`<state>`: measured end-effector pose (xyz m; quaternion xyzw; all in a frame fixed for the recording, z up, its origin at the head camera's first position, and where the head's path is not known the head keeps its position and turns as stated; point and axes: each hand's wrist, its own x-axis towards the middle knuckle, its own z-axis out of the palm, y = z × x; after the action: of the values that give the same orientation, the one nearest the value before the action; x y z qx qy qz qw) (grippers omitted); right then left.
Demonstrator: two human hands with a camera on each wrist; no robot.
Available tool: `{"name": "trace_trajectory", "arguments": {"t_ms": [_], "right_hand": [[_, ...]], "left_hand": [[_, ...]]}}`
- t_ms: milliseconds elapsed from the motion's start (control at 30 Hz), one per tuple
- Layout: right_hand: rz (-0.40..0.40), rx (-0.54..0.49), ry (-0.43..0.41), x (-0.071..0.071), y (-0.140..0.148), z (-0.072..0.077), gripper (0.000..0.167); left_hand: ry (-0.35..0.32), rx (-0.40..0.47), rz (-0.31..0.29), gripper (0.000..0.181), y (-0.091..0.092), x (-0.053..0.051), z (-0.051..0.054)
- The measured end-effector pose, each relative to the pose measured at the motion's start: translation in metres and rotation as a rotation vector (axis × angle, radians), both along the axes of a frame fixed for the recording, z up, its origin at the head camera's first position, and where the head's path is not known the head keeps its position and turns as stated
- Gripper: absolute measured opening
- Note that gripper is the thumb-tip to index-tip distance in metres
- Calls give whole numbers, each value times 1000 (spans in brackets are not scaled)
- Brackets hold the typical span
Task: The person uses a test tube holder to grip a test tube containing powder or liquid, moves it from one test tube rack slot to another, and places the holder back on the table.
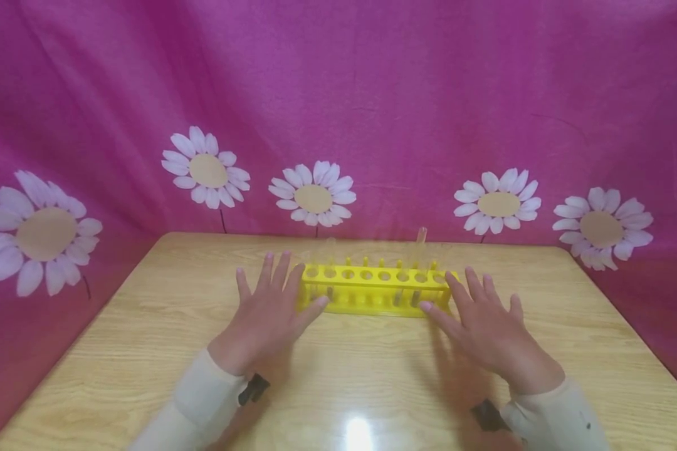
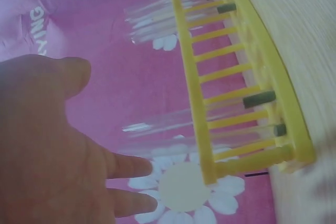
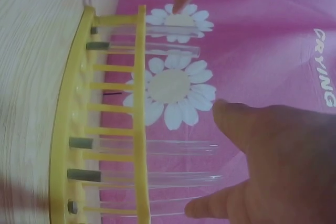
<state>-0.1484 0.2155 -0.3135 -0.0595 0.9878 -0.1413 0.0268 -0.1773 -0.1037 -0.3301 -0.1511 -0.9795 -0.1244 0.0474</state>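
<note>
A yellow test tube rack (image 1: 375,304) stands on the table, holding several clear test tubes (image 1: 421,241) in its left and right end holes. Dark grey material (image 3: 84,175) fills the bottom of the tubes. My left hand (image 1: 267,313) hovers by the rack's left end, fingers spread. At the right end, my right hand (image 1: 485,326) is spread the same way, thumb toward the front. Both wrist views show a gap between the hand and the rack, and neither hand holds anything. The rack's middle holes have no tubes.
The rack stands on a light wood table (image 1: 338,376) toward its back edge. Behind and at the sides hangs a magenta cloth (image 1: 395,94) printed with white daisies. Yellow pegs (image 1: 365,262) rise along the rack's rear.
</note>
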Motion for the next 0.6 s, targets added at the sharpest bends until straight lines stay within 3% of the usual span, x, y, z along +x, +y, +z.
{"name": "trace_trajectory", "arguments": {"t_ms": [267, 600], "right_hand": [[-35, -20, -67, -10, 7, -4, 100], [-31, -11, -98, -25, 20, -9, 105]], "left_hand": [[-58, 110, -1, 84, -8, -15, -6], [-227, 489, 7, 81, -19, -36, -26]]}}
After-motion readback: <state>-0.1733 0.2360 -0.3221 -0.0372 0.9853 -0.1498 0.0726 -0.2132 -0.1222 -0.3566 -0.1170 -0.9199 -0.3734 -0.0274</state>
